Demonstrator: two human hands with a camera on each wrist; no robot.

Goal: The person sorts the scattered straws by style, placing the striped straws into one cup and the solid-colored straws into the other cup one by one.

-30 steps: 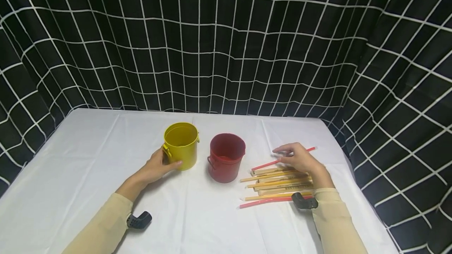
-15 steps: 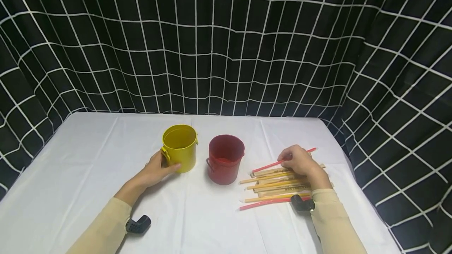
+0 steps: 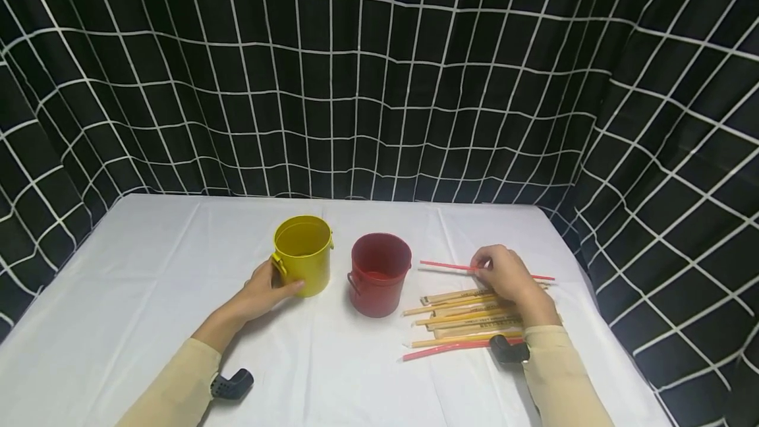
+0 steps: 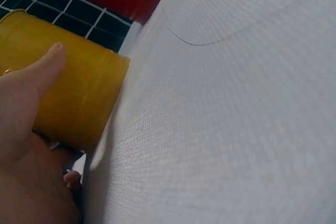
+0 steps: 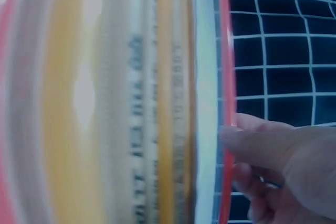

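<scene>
My left hand [image 3: 257,292] holds the yellow bucket [image 3: 313,272], which stands upright on the table. In the left wrist view the thumb [image 4: 50,66] lies along the side of the yellow bucket [image 4: 84,87]; the other fingers are mostly hidden. My right hand [image 3: 508,275] pinches a red straw [image 3: 441,265] between thumb and fingertips, near its middle. The right wrist view shows this red straw [image 5: 227,51] apart from the row, against the dark backdrop. Just in front lie yellow straws [image 3: 427,309] and printed paper-wrapped sticks [image 3: 447,296], partly under my right hand and wrist.
An upright red bucket [image 3: 376,295] stands between the yellow bucket and the straws. Another red straw [image 3: 439,350] lies at the front of the row. White cloth [image 3: 350,381] covers the table, and a black curtain with white grid lines [image 3: 367,84] surrounds its back and sides.
My right hand's fingers have closed on the red straw, then lifted and turned it, so it now lies nearly crosswise beyond the row. The left hand stays on the yellow bucket.
</scene>
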